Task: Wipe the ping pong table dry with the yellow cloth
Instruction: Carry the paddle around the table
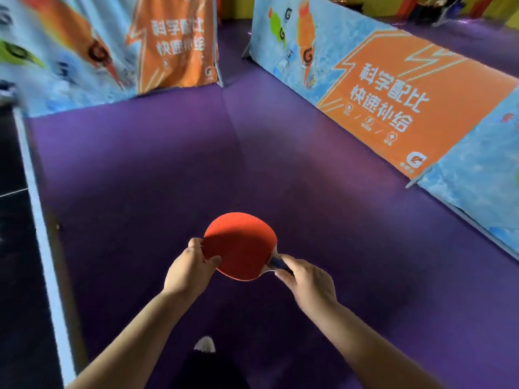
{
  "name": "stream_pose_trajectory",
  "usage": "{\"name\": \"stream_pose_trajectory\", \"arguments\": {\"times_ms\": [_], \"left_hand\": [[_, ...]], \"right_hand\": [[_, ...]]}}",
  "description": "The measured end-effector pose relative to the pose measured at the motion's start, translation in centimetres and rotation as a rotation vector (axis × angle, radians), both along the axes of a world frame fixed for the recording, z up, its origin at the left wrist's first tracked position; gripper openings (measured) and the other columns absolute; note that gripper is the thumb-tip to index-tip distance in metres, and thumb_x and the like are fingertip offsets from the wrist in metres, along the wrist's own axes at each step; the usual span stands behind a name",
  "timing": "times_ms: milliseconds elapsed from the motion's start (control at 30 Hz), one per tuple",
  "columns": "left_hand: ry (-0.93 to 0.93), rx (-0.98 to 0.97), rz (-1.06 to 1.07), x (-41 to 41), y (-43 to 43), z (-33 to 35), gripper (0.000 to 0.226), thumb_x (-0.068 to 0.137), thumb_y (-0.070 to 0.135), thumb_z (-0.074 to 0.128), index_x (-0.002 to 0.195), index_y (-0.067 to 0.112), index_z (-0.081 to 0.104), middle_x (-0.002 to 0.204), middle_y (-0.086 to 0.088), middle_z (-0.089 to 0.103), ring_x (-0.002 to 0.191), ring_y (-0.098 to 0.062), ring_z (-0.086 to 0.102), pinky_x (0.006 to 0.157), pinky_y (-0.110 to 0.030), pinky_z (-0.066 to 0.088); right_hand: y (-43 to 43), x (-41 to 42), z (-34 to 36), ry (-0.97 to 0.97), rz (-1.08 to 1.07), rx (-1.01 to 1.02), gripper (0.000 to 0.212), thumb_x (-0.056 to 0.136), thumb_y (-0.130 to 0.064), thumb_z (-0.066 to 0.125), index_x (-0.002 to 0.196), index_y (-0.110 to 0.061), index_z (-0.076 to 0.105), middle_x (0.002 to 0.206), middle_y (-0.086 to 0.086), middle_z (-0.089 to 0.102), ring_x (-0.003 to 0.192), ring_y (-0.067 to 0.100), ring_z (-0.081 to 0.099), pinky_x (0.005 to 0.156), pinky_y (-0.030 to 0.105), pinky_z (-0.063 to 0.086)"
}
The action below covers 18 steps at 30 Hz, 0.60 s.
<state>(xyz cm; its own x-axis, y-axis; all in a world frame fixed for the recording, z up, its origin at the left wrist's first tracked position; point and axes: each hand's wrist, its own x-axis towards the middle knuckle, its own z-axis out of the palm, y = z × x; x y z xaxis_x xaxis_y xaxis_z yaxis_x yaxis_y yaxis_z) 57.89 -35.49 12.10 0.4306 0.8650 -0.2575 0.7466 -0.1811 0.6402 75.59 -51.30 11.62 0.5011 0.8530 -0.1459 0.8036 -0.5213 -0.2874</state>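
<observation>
A red ping pong paddle [238, 245] hangs in front of me above the purple floor. My left hand [191, 266] pinches the left rim of its blade with thumb and fingers. My right hand [306, 279] grips its dark handle at the lower right. The ping pong table [16, 248] shows only as a dark surface with a white edge line along the far left of the view. No yellow cloth is in view.
Purple floor [174, 164] spreads ahead. Orange and blue printed barrier panels stand at the back left [174, 43] and along the right [393, 88], with a gap between them. My white shoe [205, 345] shows below my arms.
</observation>
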Motion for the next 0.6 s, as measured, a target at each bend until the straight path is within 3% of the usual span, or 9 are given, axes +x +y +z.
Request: {"name": "stream_pose_trajectory", "arguments": {"times_ms": [200, 333, 433, 600], "left_hand": [[-0.010, 0.013, 0.166, 1.4, 11.0, -1.4, 0.041, 0.087, 0.034, 0.062, 0.118, 0.012, 0.047, 0.101, -0.002, 0.062, 0.093, -0.023, 0.060, 0.077, -0.036, 0.047], [-0.038, 0.015, 0.226, 2.4, 19.9, -1.5, 0.039, 0.088, 0.034, 0.061, 0.118, 0.013, 0.047, 0.096, 0.003, 0.059, 0.085, -0.018, 0.057, 0.072, -0.032, 0.045], [-0.057, 0.032, 0.284, 2.2, 26.8, -0.8, 0.039, 0.088, 0.036, 0.061, 0.117, 0.014, 0.046, 0.093, 0.006, 0.056, 0.082, -0.014, 0.053, 0.068, -0.029, 0.039], [-0.108, 0.036, 0.407, 0.6, 36.5, 0.1, 0.038, 0.086, 0.033, 0.064, 0.116, 0.014, 0.048, 0.094, 0.005, 0.056, 0.082, -0.015, 0.052, 0.069, -0.029, 0.038]], "right_hand": [[13.9, 3.8, -1.1, -0.002, 0.157, 0.024, 0.039, 0.098, -0.050, 0.048, 0.135, -0.041, 0.053, 0.105, -0.009, 0.068, 0.095, 0.010, 0.065, 0.073, 0.026, 0.045], [24.0, 5.6, -0.2, -0.016, 0.198, 0.020, 0.036, 0.098, -0.049, 0.049, 0.133, -0.040, 0.054, 0.104, -0.008, 0.067, 0.094, 0.011, 0.063, 0.068, 0.024, 0.036], [32.2, 6.1, 0.9, -0.049, 0.245, 0.011, 0.035, 0.098, -0.051, 0.047, 0.129, -0.037, 0.056, 0.102, -0.006, 0.066, 0.091, 0.013, 0.063, 0.072, 0.028, 0.045], [44.1, 5.4, 2.1, -0.064, 0.344, 0.010, 0.036, 0.099, -0.049, 0.047, 0.131, -0.034, 0.055, 0.102, -0.004, 0.066, 0.092, 0.017, 0.063, 0.075, 0.031, 0.046]]}}
